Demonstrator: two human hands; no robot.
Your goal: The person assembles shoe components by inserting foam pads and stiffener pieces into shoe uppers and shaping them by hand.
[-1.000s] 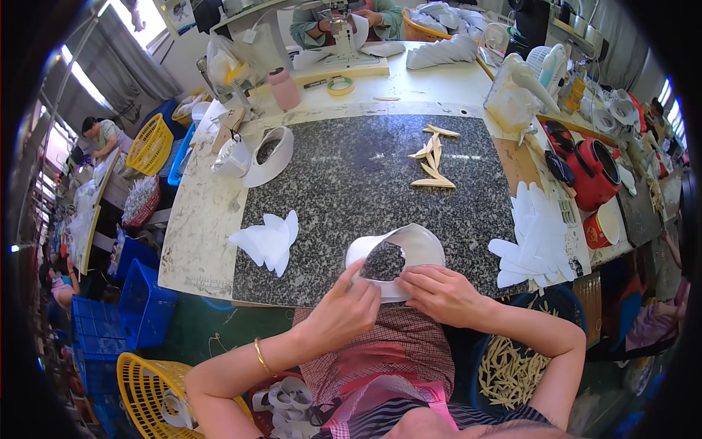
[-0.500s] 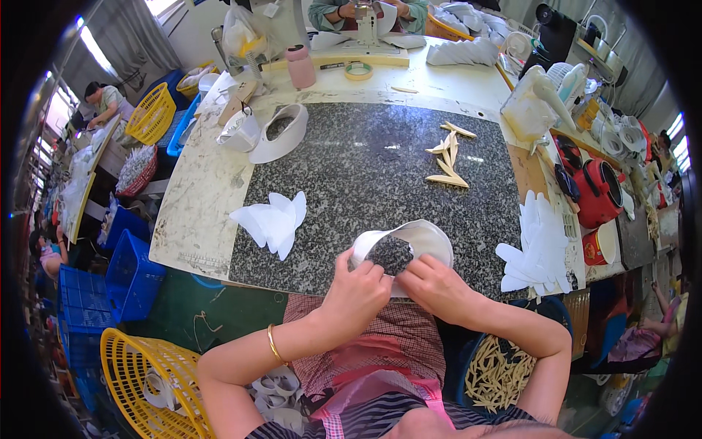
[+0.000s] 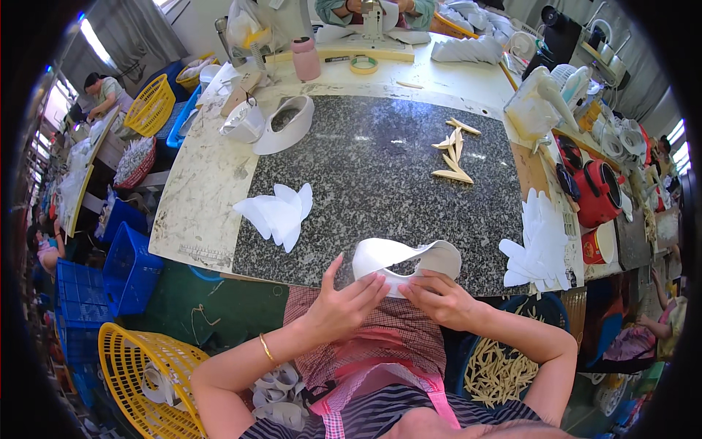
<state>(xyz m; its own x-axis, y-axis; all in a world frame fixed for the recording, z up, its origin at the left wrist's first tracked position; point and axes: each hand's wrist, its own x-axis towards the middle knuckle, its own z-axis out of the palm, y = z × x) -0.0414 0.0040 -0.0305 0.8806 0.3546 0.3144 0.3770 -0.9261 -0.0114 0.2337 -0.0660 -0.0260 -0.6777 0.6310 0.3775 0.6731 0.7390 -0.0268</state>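
Observation:
A white shoe upper [image 3: 379, 257] with an open middle stands at the near edge of the dark speckled slab. My right hand [image 3: 446, 298] is closed on its near right rim, fingers bent over the edge. My left hand [image 3: 347, 298] has its fingers stretched along the near left rim, touching it, and one digit pointing up and away. To the left lie white leaf-shaped pieces [image 3: 278, 216], fanned out on the slab. Another white upper [image 3: 296, 135] rests at the back left. Several thin beige pointed strips [image 3: 453, 175] lie at the back right.
More white leaf-shaped pieces [image 3: 537, 249] overlap at the right edge. A white cup [image 3: 243, 123], a pink bottle [image 3: 306, 60] and a tape roll [image 3: 363, 65] stand farther back. Below are a yellow basket [image 3: 139, 336] and a tub of beige strips [image 3: 501, 366]. Across the table, a person works.
The upper has turned and its opening now shows wider. My left hand has loosened, its fingers straightening and one digit lifting away. The right hand stays on the rim.

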